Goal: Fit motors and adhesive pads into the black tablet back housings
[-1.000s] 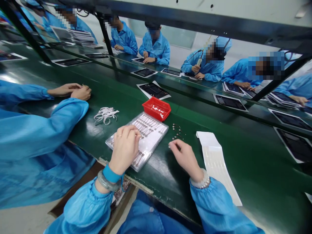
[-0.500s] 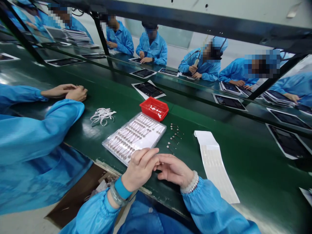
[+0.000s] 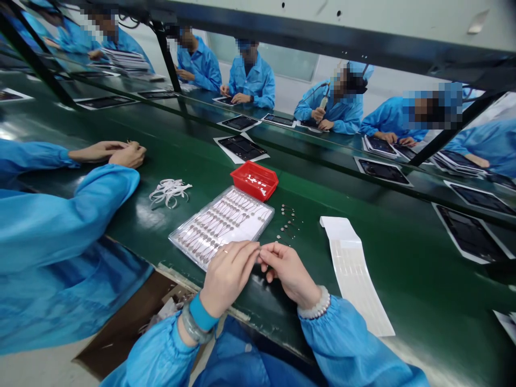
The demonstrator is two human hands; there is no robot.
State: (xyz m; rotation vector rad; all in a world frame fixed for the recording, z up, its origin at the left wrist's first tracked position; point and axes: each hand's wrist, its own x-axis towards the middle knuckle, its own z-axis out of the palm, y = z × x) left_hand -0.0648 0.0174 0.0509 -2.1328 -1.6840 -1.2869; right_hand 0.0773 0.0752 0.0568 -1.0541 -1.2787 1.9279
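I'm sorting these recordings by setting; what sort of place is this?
Most likely an electronics assembly line: people in matching blue workwear line a long green bench, flat black panels lie spaced out along it, and a shallow tray holds rows of small wired discs.

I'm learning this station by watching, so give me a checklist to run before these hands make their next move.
1. Left hand and right hand together at the fingertips: ok.
2. Anything pinched there identifiable: cannot tell, fingers hide it.
3. Clear-edged tray near the left hand, with wired discs in rows: ok.
4. Red bin upright, small white pieces inside: ok.
5. All discs inside the tray: not ok, several loose discs lie on the green bench.
6. White sheet apart from the right hand: ok.
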